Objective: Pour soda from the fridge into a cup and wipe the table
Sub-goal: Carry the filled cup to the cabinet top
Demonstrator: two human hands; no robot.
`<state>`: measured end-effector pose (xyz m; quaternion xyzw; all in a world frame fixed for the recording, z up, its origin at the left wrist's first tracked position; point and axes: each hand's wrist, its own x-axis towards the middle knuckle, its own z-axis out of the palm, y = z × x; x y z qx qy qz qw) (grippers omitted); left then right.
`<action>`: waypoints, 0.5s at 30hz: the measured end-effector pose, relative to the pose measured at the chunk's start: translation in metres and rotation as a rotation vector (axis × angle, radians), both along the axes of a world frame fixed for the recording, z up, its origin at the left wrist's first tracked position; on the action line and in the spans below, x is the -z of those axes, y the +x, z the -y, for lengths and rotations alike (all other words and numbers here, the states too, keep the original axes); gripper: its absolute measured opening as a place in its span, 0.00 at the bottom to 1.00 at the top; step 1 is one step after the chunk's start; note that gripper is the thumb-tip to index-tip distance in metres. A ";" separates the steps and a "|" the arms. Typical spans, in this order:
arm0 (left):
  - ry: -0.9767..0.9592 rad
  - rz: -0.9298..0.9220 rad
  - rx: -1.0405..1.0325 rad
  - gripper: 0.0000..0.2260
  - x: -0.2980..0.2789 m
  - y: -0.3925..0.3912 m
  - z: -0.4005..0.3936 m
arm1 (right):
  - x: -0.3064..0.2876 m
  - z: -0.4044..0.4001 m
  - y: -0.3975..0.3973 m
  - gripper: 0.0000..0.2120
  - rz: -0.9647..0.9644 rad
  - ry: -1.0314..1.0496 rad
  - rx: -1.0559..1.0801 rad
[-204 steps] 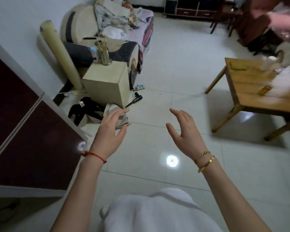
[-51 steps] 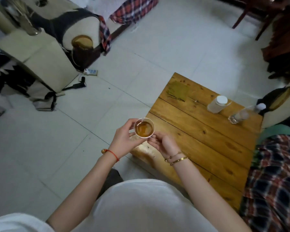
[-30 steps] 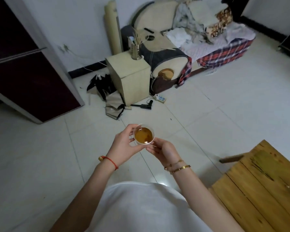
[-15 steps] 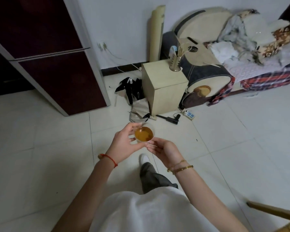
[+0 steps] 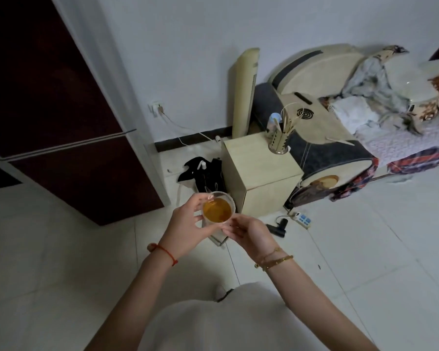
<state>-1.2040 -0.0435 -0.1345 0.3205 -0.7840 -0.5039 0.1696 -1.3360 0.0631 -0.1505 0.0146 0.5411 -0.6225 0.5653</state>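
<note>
**Cup held in both hands over floor**

A clear cup (image 5: 218, 208) of amber soda is gripped by the left hand (image 5: 185, 228) and pinched at its near side by the right hand (image 5: 249, 235). The dark fridge (image 5: 61, 117) is seen far left.

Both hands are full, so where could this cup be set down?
The cream cabinet's top is bare in front of the utensil holder. Floor tiles left of the hands, below the dark fridge, are open. Crowded: floor around the black clothes and power strip.
</note>
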 end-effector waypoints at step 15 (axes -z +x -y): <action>0.020 0.003 0.277 0.29 0.011 -0.139 0.248 | 0.017 0.217 -0.105 0.16 -0.041 0.003 0.245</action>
